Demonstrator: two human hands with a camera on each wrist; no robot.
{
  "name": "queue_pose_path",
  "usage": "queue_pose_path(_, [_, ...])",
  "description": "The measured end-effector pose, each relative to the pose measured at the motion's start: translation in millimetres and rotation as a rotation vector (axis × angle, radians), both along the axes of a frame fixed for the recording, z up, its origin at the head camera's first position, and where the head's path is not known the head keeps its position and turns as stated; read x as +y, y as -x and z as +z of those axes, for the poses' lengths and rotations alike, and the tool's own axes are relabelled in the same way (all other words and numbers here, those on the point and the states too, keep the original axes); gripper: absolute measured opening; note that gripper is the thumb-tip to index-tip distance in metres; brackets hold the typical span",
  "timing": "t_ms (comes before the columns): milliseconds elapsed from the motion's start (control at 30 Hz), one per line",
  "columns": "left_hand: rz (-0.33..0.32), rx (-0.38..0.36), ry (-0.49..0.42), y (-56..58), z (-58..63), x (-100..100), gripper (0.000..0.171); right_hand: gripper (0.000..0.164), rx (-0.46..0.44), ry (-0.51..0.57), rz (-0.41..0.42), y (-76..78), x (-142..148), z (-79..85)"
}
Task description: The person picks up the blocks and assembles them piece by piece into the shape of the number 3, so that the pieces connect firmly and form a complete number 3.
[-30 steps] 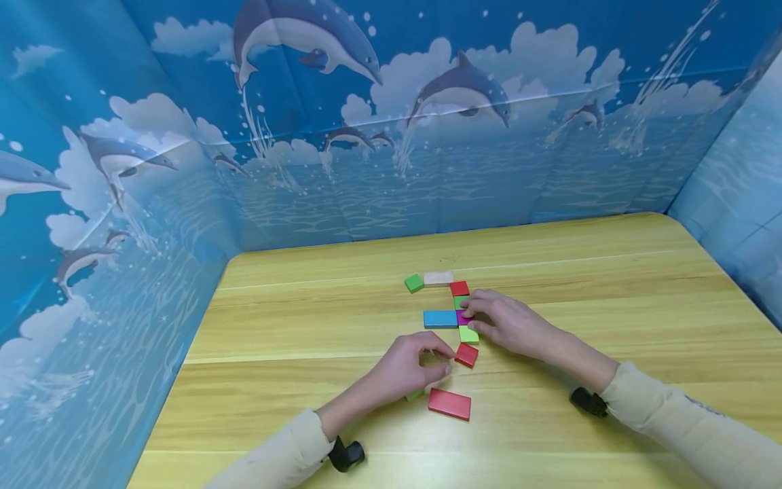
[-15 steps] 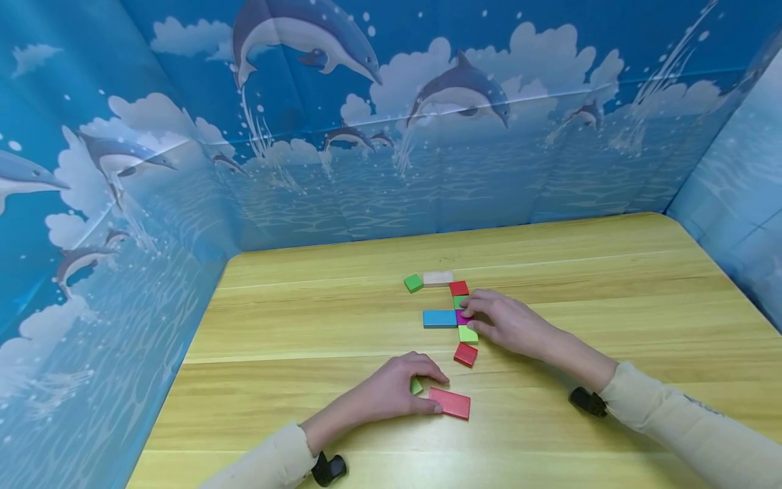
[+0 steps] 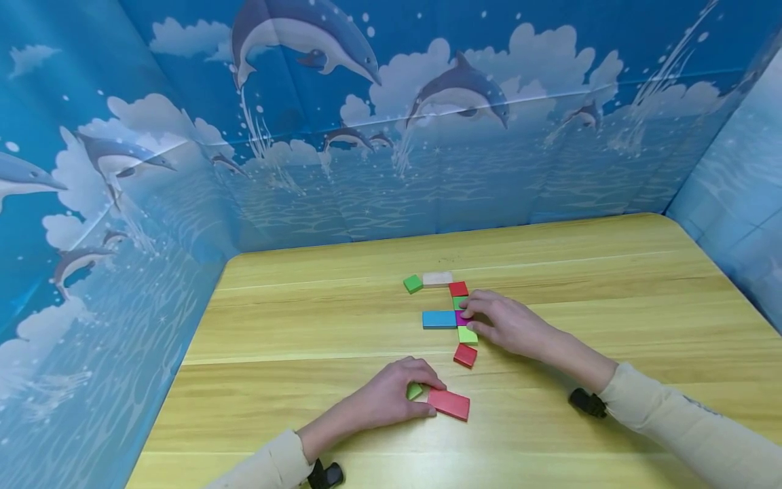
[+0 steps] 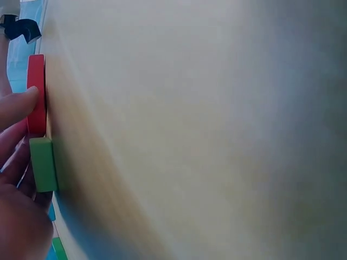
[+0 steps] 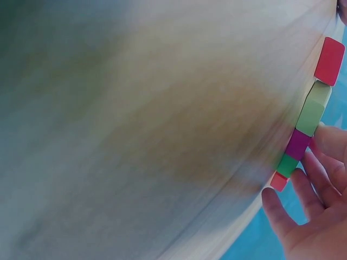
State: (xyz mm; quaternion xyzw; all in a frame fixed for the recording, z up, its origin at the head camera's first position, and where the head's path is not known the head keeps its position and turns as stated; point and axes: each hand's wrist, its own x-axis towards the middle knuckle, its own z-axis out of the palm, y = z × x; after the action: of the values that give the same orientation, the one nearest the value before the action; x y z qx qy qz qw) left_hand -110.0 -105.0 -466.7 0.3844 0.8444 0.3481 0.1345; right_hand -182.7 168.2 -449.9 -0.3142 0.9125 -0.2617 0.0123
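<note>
My left hand (image 3: 394,395) pinches the left end of a long red block (image 3: 451,405) between thumb and fingers, near the front of the table. A green block (image 3: 414,391) lies just beside it, partly hidden by that hand. Farther back, my right hand (image 3: 512,323) rests its fingertips on a purple block (image 3: 461,318) in a column of flat blocks. In the right wrist view its fingers are loosely bent along the column's side. A light green block (image 3: 468,335) adjoins the purple one, and a tilted red square block (image 3: 466,356) lies at the column's near end.
A blue block (image 3: 439,320) extends left from the column. At the far end are a red block (image 3: 458,288), a pale block (image 3: 437,279) and a turned green block (image 3: 413,284). A dolphin-print curtain (image 3: 379,190) borders the wooden table (image 3: 293,312) at the back.
My left hand has moved from beside the red square block toward the front and taken hold of the long red block's left end. My right hand stays in place.
</note>
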Motion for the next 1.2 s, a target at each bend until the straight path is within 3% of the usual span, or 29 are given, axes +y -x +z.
queue_pose_path(267, [0.07,-0.142,-0.059,8.4,3.7,1.3,0.027,0.018,-0.002,-0.008,-0.006,-0.1,-0.3,-0.6])
queue_pose_path(500, [0.116,-0.141,-0.082,13.1,4.4,2.6,0.026,0.018,-0.007,-0.008,-0.009,-0.2,0.3,-0.8])
queue_pose_path(733, [0.212,-0.212,-0.096,18.8,3.9,3.1,0.026,0.018,-0.012,-0.007,-0.008,0.1,-0.1,0.0])
queue_pose_path(1200, [0.233,-0.161,-0.088,22.1,2.4,5.5,0.028,0.018,-0.012,0.0,-0.002,1.0,1.0,-1.0])
